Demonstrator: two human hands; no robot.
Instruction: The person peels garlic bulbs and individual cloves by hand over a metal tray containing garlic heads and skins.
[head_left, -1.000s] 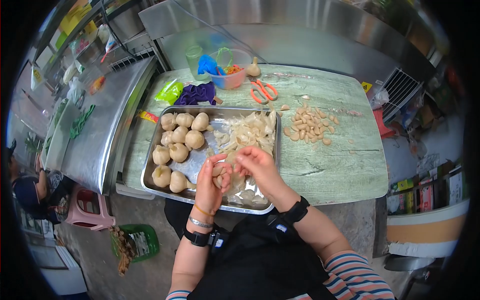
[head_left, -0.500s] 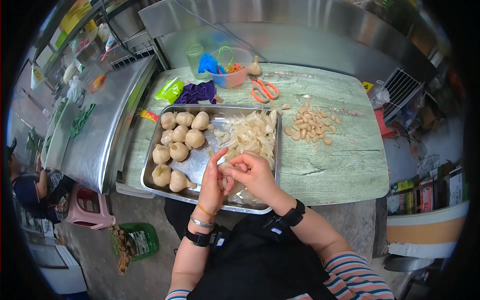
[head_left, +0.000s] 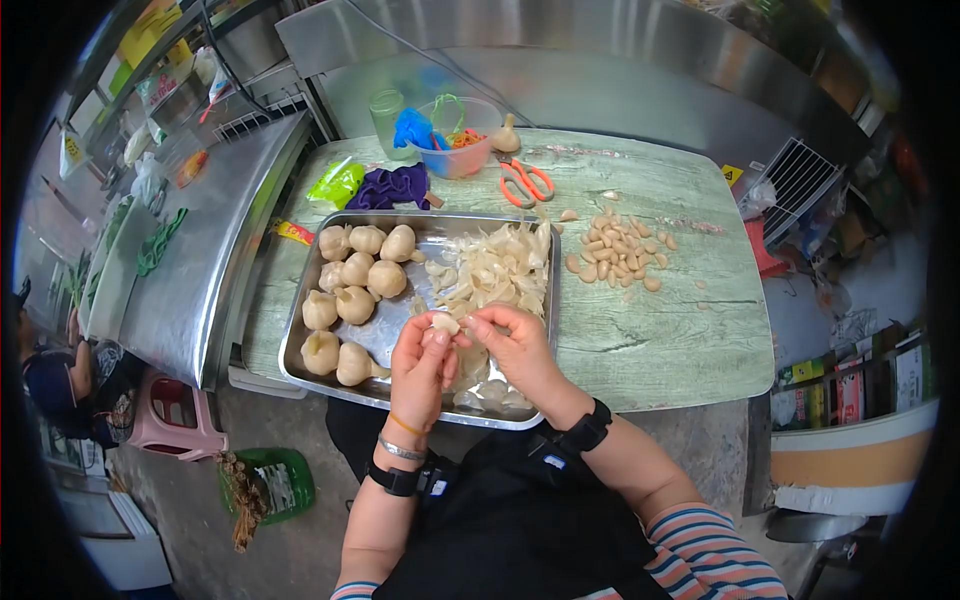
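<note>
Both hands together over the tray's near-right part, one pale garlic clove [head_left: 446,323] between fingertips
Left hand [head_left: 418,362] pinches the clove, right hand [head_left: 518,350] closed thumb-to-finger right beside it. Rectangular silver metal tray [head_left: 390,335] sits at near-left of the green wood-grain worktop [head_left: 690,330]: whole off-white garlic bulbs [head_left: 387,279] along its left side, papery pale skins [head_left: 500,262] heaped right. Loose cream cloves [head_left: 622,250] lie right of tray, no container. Risks, my read: small clove slips from a fingertip-only grip, gets lost in similar-coloured skins; skins spill over the right rim toward the cloves; tray looks to overhang the near edge, so a forearm leaning on it could tip it
</note>
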